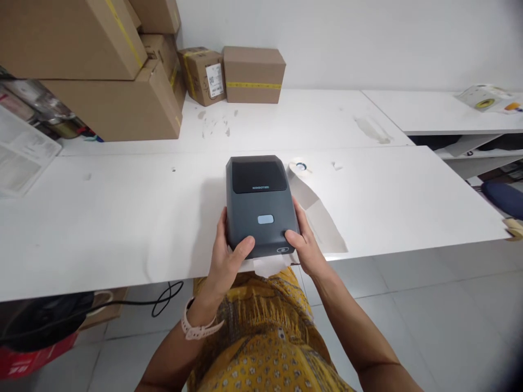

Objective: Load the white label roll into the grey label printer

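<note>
A dark grey label printer (261, 204) with a glossy black window and a pale oblong button is at the front edge of the white table (388, 201). My left hand (229, 253) grips its left side, thumb on the front top edge. On the opposite side my right hand (304, 239) grips it the same way, thumb near the front right corner. Both hands' other fingers are partly hidden by the printer. A white piece of paper (272, 265) sticks out below its front. Behind its right side lies a label roll (301, 167), with a strip of backing paper (321, 215) running forward.
Cardboard boxes (139, 103) are stacked at the back left, and two smaller boxes (254, 76) stand against the wall. A clear plastic container (26, 147) is at the far left. A black cable (163, 299) hangs below the table edge. Right of the table are shelves (461, 144).
</note>
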{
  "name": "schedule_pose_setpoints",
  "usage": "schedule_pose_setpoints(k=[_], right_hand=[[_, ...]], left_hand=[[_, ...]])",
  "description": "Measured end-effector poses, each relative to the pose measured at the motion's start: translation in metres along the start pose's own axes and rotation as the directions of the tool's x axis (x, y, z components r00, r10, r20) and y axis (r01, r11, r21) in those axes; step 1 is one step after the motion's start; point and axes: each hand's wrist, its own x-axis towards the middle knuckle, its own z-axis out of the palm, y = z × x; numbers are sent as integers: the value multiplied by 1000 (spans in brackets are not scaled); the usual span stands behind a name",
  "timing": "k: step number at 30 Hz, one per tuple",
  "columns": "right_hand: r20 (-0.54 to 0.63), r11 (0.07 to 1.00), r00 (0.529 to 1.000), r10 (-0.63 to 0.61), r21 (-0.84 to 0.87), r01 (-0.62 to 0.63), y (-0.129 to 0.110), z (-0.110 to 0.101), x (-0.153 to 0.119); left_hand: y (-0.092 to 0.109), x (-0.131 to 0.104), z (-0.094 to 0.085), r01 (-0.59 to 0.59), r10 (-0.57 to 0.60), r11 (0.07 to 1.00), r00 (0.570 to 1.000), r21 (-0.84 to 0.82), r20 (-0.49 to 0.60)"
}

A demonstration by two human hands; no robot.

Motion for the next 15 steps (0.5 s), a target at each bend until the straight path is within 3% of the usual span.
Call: schedule_pose_setpoints(k=[7,9,11,12,13,14,15], right_hand=[[-18,1000,1000,-4,1,4,-3,1,-1],[-30,999,999,-31,-14,30,1,3,-1],[-83,996,993,-81,-35,79,5,6,0],[-109,993,988,-110,-54,105,8,9,0],[-126,989,983,-137,-76,128,10,11,0],[-136,985,978,-158,-98,145,12,13,1],[-138,981,975,-172,-116,156,13,15,1]], left_hand=[[-4,-6,-1,-51,52,997,999,65,-13],[-11,-24,-1,-119,139,981,982,150,-131],[-22,-46,2,-219,286,949,899,226,-332],[-27,-56,4,-238,302,950,865,202,-400],[-31,-64,7,-199,236,970,909,139,-343],[-33,-69,10,-116,127,991,966,64,-224],[-33,-72,14,2,-3,1000,997,-6,-75]])
